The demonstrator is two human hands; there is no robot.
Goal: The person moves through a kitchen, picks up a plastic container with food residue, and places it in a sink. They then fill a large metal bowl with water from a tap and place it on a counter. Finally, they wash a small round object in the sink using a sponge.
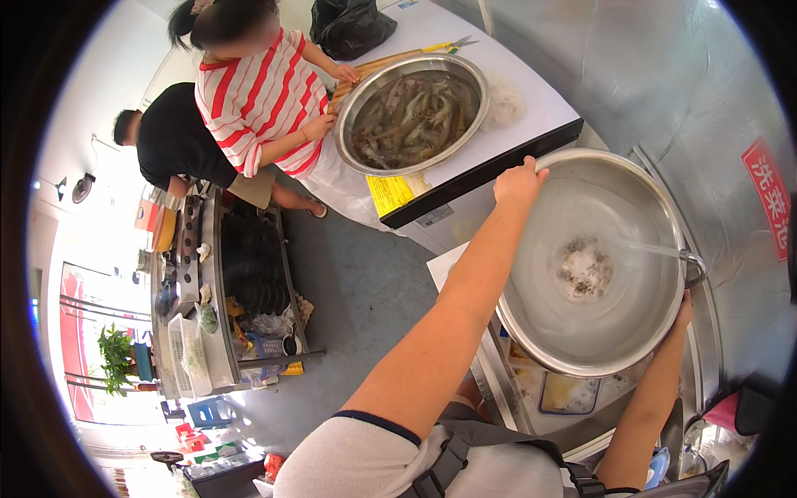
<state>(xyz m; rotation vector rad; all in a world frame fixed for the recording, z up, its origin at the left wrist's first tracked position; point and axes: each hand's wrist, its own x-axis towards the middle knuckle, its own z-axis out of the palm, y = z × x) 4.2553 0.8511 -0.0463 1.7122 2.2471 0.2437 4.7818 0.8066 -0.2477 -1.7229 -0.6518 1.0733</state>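
Observation:
A large stainless steel basin (535, 336) is tilted over the sink (672, 429). Water runs into it from a curved metal faucet (694, 266) at its right side, and pale water with froth and dark specks lies inside. My left hand (520, 182) grips the upper left rim. At the lower right, my right hand (683, 311) is against the outside of the basin, its fingers mostly hidden. On the white worktop ahead stands a second steel basin (411, 169) holding many raw shrimp (414, 118) in water.
A co-worker in a striped shirt (261, 106) stands at the worktop (535, 93), hands by the shrimp basin. Yellow-handled scissors (445, 46), a wooden cutting board (367, 67) and a black plastic bag (348, 31) lie there. Another person (187, 131) bends by a stove (187, 249).

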